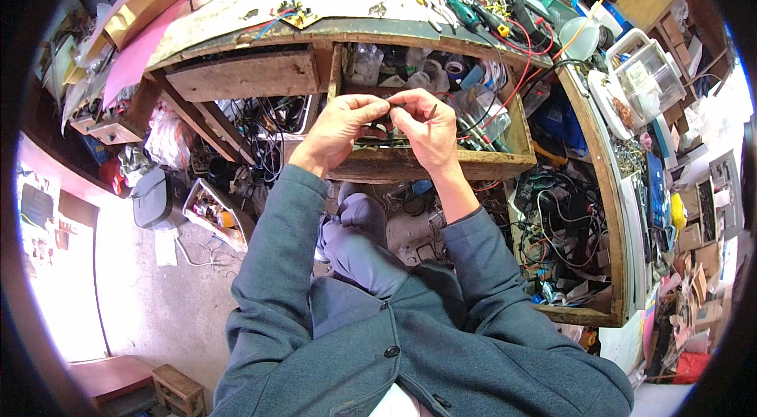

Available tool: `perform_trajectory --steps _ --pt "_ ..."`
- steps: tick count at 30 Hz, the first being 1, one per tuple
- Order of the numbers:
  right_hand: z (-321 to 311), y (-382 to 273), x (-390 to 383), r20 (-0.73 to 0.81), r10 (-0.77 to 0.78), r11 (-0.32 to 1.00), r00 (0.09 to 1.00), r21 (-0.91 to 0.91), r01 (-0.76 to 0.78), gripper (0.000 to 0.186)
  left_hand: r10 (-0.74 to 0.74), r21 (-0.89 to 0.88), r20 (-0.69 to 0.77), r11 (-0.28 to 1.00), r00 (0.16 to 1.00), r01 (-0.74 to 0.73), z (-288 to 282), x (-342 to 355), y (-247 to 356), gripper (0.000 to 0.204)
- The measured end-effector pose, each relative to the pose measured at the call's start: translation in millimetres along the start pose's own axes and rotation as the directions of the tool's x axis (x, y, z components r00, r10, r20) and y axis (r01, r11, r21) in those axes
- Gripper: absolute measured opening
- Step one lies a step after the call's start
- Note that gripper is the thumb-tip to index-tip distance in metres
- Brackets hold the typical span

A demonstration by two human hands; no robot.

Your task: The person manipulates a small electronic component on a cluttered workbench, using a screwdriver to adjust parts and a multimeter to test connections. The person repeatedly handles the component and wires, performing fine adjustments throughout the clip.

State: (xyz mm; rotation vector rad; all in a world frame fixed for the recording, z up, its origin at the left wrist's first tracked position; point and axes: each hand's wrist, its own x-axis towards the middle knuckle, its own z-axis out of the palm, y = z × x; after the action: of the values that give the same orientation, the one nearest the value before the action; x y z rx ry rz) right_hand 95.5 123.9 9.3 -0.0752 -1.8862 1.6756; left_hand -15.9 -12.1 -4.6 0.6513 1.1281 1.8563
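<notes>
My left hand [341, 129] and my right hand [430, 132] meet in front of me, thumbs and fingertips pinched together. Whatever they pinch is small and dark, mostly covered by the fingers, and its kind cannot be made out. A thin dark tip [433, 110] pokes out beside the fingers of my right hand. Both hands are above an open wooden drawer [441, 165] that holds plastic bags, a roll of tape [455, 67] and assorted small items.
A worn wooden workbench [236, 46] curves beyond the drawer. On it lie a small circuit part with wires [293, 15], a green-handled tool [462, 13] and tangled cables. At the right stands a clear plastic box [648, 80]. A cable-filled compartment [564, 216] sits below it.
</notes>
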Motion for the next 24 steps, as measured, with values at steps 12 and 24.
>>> perform_trajectory --steps 12,24 --pt "-2.6 -2.8 1.4 0.009 0.055 0.987 0.998 0.149 -0.055 0.01 0.033 0.004 0.007 0.999 0.999 -0.033 4.7 -4.6 4.3 0.019" --pt "-41.3 -41.7 -12.7 0.053 0.123 0.88 0.991 -0.467 -0.084 0.034 0.042 0.296 -0.007 0.955 0.999 -0.038 6.8 -2.0 0.0 0.015"
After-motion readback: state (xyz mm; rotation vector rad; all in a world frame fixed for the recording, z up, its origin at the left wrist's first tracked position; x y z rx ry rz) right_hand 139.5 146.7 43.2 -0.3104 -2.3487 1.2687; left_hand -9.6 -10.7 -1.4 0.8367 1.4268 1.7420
